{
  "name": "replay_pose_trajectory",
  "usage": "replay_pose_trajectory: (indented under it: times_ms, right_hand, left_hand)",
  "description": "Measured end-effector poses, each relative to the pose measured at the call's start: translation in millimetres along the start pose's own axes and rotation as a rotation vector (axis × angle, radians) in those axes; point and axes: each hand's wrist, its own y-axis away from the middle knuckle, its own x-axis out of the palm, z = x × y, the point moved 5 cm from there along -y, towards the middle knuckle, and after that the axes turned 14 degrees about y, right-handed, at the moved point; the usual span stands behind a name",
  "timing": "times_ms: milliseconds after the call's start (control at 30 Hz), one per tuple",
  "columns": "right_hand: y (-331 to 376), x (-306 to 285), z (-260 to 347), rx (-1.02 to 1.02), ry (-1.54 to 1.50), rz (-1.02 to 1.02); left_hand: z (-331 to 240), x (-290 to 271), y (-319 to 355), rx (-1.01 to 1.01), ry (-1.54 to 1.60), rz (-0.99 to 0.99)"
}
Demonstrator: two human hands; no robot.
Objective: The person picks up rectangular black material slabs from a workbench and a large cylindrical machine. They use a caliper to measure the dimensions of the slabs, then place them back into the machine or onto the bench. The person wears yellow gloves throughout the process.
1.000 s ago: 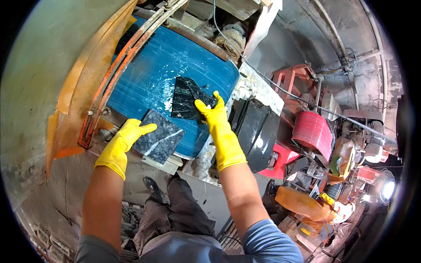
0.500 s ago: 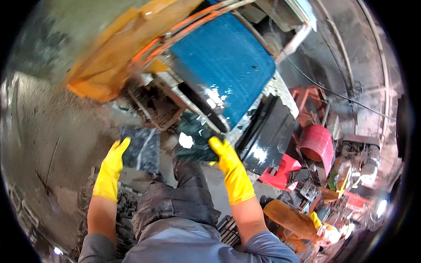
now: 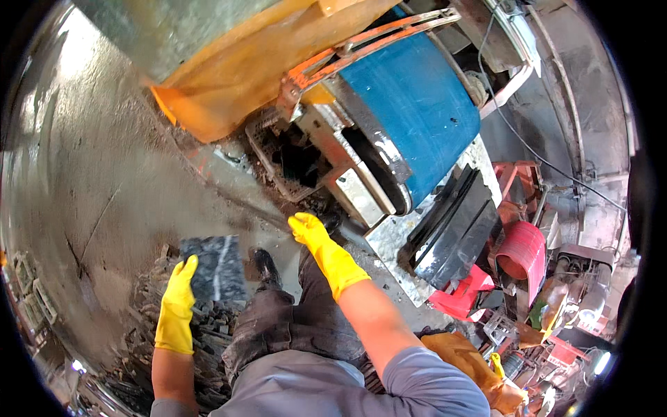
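Note:
My left hand point(image 3: 178, 299), in a yellow rubber glove, grips the left edge of a dark grey stone tile point(image 3: 214, 267) with a white vein across it. The thumb lies on top of the tile; the fingers beneath are hidden. In the middle, my right hand point(image 3: 314, 240), also gloved in yellow, is stretched out with its fingers slightly bent and apart and nothing visible in it. Just beyond it stands a dirty plastic crate point(image 3: 269, 170) with dark pieces inside, beside a machine with a wide blue belt point(image 3: 417, 111).
Dark slabs point(image 3: 458, 222) lean in a stack on a pale board point(image 3: 417, 286) at the right. Beyond the crate hangs an orange sheet point(image 3: 229, 90). Broken stone strips point(image 3: 208, 333) are piled by my left forearm. A red bucket point(image 3: 517, 251) and clutter fill the right side.
A dark glossy slab that was in my right hand is no longer there. That hand has moved left. My left hand keeps the grey tile, now lower in view. The view has shifted.

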Motion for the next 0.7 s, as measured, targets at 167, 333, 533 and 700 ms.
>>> replay_pose_trajectory:
  times_ms: [167,333,533,700]
  right_hand:
    - [125,-63,105,-0.262,-0.112,0.268]
    - [162,-203,223,-0.540,-0.232,0.036]
    - [39,-319,385,-1.079,0.948,-0.998]
    - [-63,-306,519,-1.156,1.257,-0.843]
  left_hand:
    - [-51,230,34,0.045,-0.205,0.560]
    - [-98,442,79,0.423,-0.686,0.618]
    - [-100,540,38,0.235,-0.825,0.495]
    - [-95,548,32,0.026,-0.663,0.510]
